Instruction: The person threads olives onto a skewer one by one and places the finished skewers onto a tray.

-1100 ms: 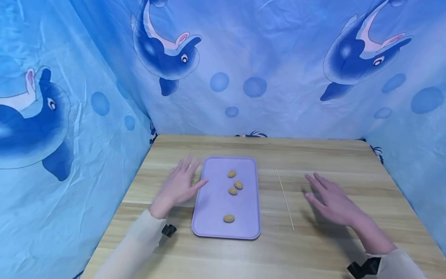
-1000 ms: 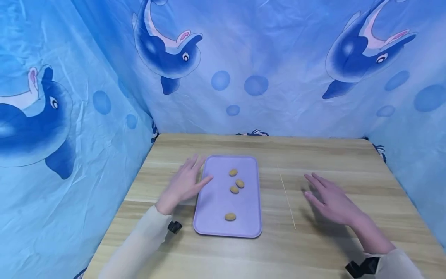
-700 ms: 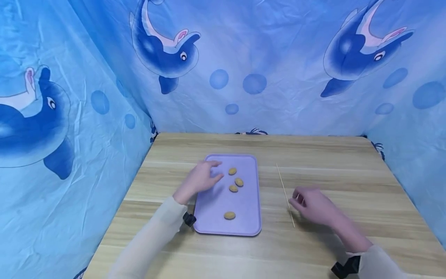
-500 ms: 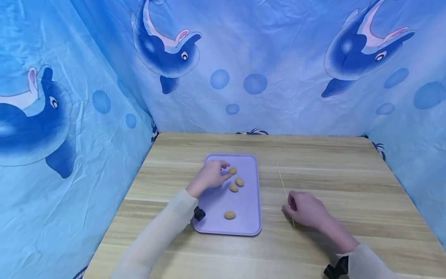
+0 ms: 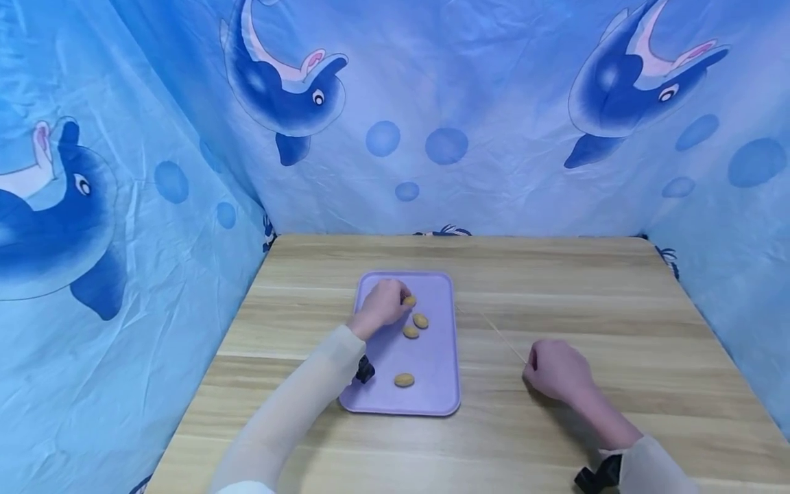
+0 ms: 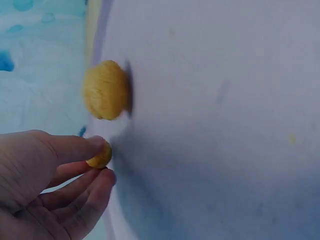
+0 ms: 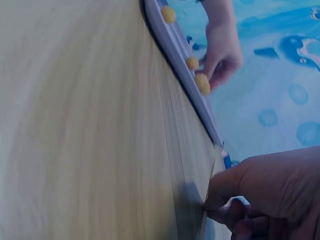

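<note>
My left hand [image 5: 384, 302] is over the far part of a lilac tray [image 5: 433, 384]. Its thumb and fingers pinch the farthest of several small oval yellow-brown food pieces [image 5: 410, 300], which shows between the fingertips in the left wrist view. Two more pieces lie close by, a nearer one [image 5: 420, 320] and another [image 5: 410, 332]; a further piece [image 5: 404, 379] sits toward the tray's near end. To the right of the tray, my right hand [image 5: 558, 370] pinches a thin wooden skewer [image 5: 503, 337] near one end. The skewer's other end slants toward the tray's right edge.
The tray lies on a wood-grain table [image 5: 296, 439]. Blue curtains [image 5: 506, 192] printed with dolphins stand behind the table and at both sides. Each wrist wears a small black camera, one of them visible at the right wrist [image 5: 595, 475].
My left hand has moved right from the tray's left edge onto the farthest piece and pinched it. My right hand has come left, gripped the skewer, and swung its far end toward the tray.
</note>
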`<state>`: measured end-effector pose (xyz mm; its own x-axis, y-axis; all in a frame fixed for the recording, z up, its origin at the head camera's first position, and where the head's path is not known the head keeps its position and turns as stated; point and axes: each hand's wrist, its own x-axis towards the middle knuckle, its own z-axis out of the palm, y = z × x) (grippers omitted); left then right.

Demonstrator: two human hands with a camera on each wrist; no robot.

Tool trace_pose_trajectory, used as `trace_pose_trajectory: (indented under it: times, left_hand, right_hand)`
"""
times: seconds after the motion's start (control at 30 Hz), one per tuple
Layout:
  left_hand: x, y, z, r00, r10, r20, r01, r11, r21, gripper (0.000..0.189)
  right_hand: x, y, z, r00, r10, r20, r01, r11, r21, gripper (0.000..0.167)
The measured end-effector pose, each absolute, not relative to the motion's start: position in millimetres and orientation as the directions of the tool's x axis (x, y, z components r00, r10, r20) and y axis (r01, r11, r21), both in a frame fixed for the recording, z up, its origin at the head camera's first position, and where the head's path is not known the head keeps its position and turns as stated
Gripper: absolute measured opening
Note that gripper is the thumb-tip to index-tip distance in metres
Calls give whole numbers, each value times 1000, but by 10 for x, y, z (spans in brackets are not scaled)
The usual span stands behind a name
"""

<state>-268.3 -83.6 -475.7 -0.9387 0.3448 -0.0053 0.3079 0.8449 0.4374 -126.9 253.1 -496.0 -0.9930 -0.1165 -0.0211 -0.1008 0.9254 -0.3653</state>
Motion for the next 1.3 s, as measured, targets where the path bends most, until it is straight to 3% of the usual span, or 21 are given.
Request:
trace_pose_trajectory:
  times: [0.17,0.3,0.43,0.7,0.9,1.07,1.3]
  left_hand:
    - [-2550,-935,-4498,-929,347,132,348,691,633,21]
    - [-2478,-1034,-4214,-919,336,207,336,390,857,23]
    - [-2437,-1158,-4028,-933,298,201,257,163,952,28]
    - [-2371,-1242,-3929,-914,293,282,276,-62,959,40]
    - [-2339,-1228,-3909,-927,289,241,159,-281,946,36]
    - [-2315,-1229,-3903,-932,292,216,83,-408,909,44]
    - [-2250,-1164,-3829,-919,317,235,38,-520,853,36]
  right_hand:
    - [-1286,2655,-4962,-993,-114,-27,-96,925,-367,18]
    - [-1308,2773,-4944,-994,-108,8,-103,923,-371,14]
    - [-1357,2847,-4902,-989,-119,83,-142,915,-377,11]
    - [-1464,2896,-4835,-979,-132,157,-186,889,-418,6]
    - [-1517,2842,-4728,-958,-98,270,-221,854,-471,13]
    - [-1512,2708,-4533,-882,-93,462,-343,799,-494,8]
    - [-1467,2462,-4209,-730,-144,668,-564,679,-470,12]
